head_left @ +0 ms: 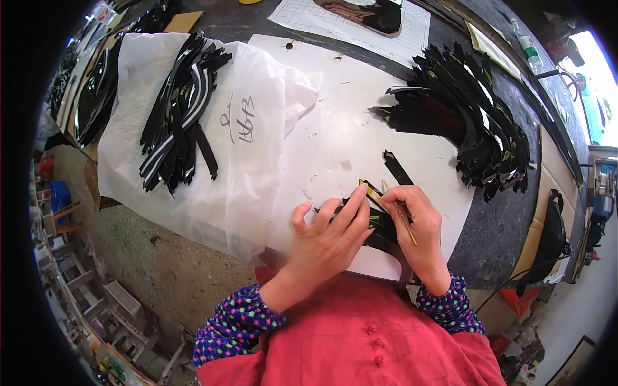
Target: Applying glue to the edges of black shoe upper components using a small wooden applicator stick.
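Observation:
My left hand (331,239) lies with its fingers spread over a black curved piece (385,238) of sheet material, holding it down on the white board. My right hand (421,222) pinches a thin brown stick-like tool (410,231); a slim pale tip shows beyond the fingers, close to the piece's edge. Whether it is a brush or a pen I cannot tell. Yellow-green marks show on the piece beside my left fingertips. Just beyond my right hand a narrow black strip (398,168) rests on the board. Much of the black piece is hidden under both hands.
A fanned stack of black cut pieces (492,145) stands at the right of the white board (360,112). On a white plastic sheet (254,186) at the left lies a pile of black and white strips (183,122). Gridded paper (412,38) is at the back.

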`<action>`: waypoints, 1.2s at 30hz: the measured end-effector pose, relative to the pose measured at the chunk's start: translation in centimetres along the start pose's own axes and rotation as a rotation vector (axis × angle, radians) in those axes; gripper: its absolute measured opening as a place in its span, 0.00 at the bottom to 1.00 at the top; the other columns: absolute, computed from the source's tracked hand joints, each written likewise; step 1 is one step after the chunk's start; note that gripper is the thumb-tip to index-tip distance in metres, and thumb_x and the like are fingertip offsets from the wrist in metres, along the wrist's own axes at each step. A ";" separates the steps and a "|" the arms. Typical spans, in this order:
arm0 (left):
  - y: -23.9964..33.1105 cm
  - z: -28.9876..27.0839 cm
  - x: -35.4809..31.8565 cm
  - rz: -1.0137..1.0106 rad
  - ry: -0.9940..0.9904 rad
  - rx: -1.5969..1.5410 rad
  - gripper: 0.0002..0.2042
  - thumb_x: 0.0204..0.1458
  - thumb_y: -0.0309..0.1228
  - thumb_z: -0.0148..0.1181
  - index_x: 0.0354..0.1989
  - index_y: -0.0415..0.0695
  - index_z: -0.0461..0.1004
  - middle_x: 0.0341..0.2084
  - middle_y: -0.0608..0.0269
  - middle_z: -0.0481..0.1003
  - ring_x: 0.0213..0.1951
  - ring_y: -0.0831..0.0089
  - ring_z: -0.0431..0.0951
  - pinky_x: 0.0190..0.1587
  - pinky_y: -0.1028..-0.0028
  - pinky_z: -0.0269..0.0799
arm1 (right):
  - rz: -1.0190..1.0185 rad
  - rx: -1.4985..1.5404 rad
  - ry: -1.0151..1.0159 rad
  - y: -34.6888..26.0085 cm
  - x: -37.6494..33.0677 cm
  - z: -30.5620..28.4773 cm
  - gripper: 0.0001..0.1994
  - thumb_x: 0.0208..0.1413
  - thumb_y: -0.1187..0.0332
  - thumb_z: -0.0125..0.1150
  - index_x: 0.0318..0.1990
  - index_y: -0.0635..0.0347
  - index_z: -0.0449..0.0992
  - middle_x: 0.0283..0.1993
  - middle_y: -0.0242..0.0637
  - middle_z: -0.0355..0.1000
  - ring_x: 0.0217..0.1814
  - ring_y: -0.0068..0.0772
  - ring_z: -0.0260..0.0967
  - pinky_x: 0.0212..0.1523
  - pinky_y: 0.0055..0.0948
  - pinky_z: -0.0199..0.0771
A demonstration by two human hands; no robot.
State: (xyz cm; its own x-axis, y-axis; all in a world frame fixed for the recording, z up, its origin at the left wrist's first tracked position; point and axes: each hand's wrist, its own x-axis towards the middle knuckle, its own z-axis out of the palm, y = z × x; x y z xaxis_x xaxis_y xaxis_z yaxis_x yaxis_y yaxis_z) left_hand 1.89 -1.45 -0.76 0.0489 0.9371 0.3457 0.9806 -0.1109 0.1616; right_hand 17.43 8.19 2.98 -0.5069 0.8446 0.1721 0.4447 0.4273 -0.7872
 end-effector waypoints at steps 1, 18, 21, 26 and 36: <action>0.0 0.0 0.0 -0.001 -0.001 0.002 0.18 0.55 0.46 0.62 0.52 0.56 0.76 0.64 0.75 0.69 0.54 0.74 0.64 0.60 0.56 0.48 | 0.008 -0.005 -0.003 -0.1 0.0 0.0 0.08 0.57 0.85 0.61 0.42 0.64 0.74 0.37 0.43 0.73 0.37 0.43 0.75 0.37 0.33 0.75; 0.0 -0.3 0.2 -0.032 -0.016 -0.037 0.17 0.56 0.45 0.62 0.52 0.57 0.75 0.65 0.76 0.69 0.53 0.75 0.65 0.60 0.56 0.49 | 0.052 -0.022 0.020 -0.3 0.0 0.2 0.08 0.57 0.83 0.62 0.42 0.65 0.74 0.36 0.43 0.72 0.35 0.44 0.74 0.36 0.34 0.74; 0.0 -0.2 0.2 -0.034 -0.013 -0.038 0.16 0.56 0.45 0.62 0.51 0.58 0.75 0.65 0.76 0.69 0.53 0.75 0.65 0.60 0.56 0.49 | 0.101 -0.002 0.028 -0.3 -0.2 0.1 0.08 0.57 0.83 0.63 0.42 0.65 0.74 0.36 0.43 0.72 0.34 0.41 0.74 0.35 0.33 0.74; 0.1 -0.1 0.1 -0.036 -0.009 -0.032 0.16 0.56 0.45 0.62 0.51 0.58 0.75 0.65 0.76 0.69 0.53 0.75 0.65 0.61 0.56 0.49 | 0.071 -0.069 0.056 -0.4 -0.6 -0.1 0.08 0.57 0.82 0.64 0.42 0.65 0.74 0.36 0.42 0.73 0.33 0.38 0.73 0.35 0.32 0.73; 0.2 -0.2 0.1 -0.039 -0.034 -0.057 0.19 0.54 0.43 0.65 0.54 0.55 0.75 0.67 0.76 0.67 0.53 0.72 0.66 0.64 0.55 0.44 | 0.132 0.001 0.091 -0.3 -1.2 -0.1 0.08 0.57 0.82 0.63 0.43 0.64 0.74 0.37 0.41 0.72 0.31 0.35 0.72 0.34 0.31 0.73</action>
State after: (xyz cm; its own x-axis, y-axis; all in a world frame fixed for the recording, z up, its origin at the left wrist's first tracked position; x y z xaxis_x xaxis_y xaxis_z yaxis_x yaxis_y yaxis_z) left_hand 2.08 -1.47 -0.49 0.0181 0.9516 0.3067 0.9695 -0.0916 0.2272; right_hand 17.98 7.03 3.05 -0.3750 0.9192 0.1199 0.5024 0.3102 -0.8071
